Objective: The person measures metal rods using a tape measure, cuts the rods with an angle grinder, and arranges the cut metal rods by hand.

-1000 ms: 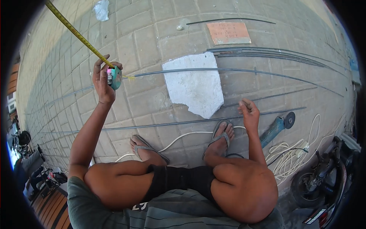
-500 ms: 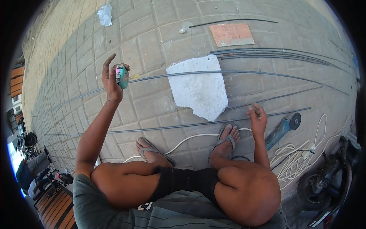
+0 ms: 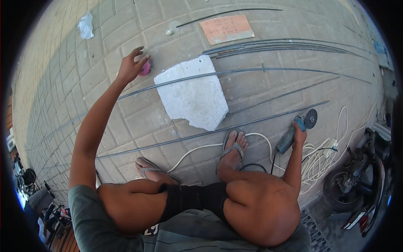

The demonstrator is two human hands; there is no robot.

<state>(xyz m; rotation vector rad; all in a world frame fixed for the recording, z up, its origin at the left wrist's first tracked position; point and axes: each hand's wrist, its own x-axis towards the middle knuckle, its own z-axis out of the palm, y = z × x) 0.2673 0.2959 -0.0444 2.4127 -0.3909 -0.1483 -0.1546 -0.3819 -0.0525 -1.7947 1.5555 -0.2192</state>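
My left hand [image 3: 132, 66] is above the paving with its fingers apart. Right beside its fingertips is a small rounded pink thing [image 3: 145, 69], probably a tape measure, partly covered by the hand. My right hand [image 3: 299, 135] is wrapped around an angle grinder [image 3: 287, 140], near the head with its dark cutting disc [image 3: 310, 119]. Between my hands lies a white slab [image 3: 194, 93] with a broken lower edge. One long metal rod [image 3: 243, 70] crosses over the slab, and another rod [image 3: 201, 136] runs just beyond my feet.
Several thin rods [image 3: 277, 45] lie bundled at the far right, near a pink sheet with writing [image 3: 226, 29]. A pale cable [image 3: 319, 168] is coiled by my right knee, close to a motorbike [image 3: 344, 185]. A plastic bag [image 3: 86, 26] lies far left.
My right hand has moved down to the angle grinder and taken hold of it. My left hand has reached farther forward, its fingers loosening from the pink and teal thing it held.
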